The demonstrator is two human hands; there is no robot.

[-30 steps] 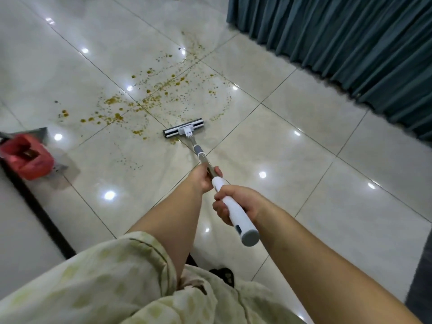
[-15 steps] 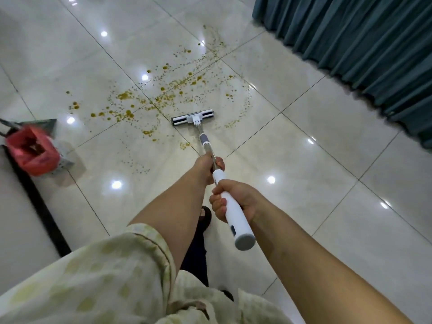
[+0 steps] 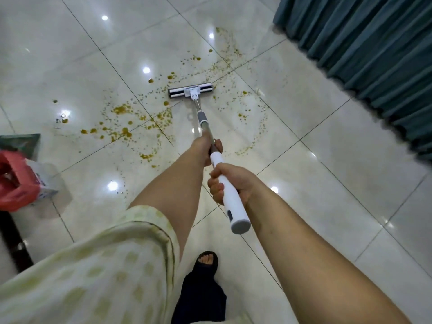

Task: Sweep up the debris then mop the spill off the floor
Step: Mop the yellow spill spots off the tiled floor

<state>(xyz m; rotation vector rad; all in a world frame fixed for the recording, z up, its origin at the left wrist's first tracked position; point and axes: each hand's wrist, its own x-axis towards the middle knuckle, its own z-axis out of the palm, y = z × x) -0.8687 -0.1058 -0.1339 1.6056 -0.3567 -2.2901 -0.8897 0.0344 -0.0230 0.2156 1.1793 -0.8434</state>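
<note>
Holding the mop (image 3: pixel 203 118) with both hands. Wrapping the fingers of the left hand (image 3: pixel 205 148) tight round the thin silver pole, just above the white grip (image 3: pixel 233 206). Curling the fingers of the right hand (image 3: pixel 243 181) round that fat white grip, lower down and nearer the body, leaving the round end of it poking out. Resting the flat mop head (image 3: pixel 190 90) on the shiny pale floor (image 3: pixel 327 160), far out ahead, right in the middle of the spill (image 3: pixel 121 110). Looking down at lots of yellow-brown blobs and tiny dots lying all around the mop head: bigger blobs to the left of it, a thin curved trail of dots to the right of it, more dots beyond it. Maybe touching some dots with the left end of the mop head, but not being able to tell for sure. Standing with one foot (image 3: pixel 207 259) in a dark open-toed shoe on the tiles, under the arms. Wearing a pale green-and-cream sleeve (image 3: pixel 93 265) on the left arm. Seeing a red bag (image 3: pixel 14 183) sitting at the left edge, well apart from the mop head, and a long blue-green curtain (image 3: pixel 362 54) hanging down to the floor on the right.
</note>
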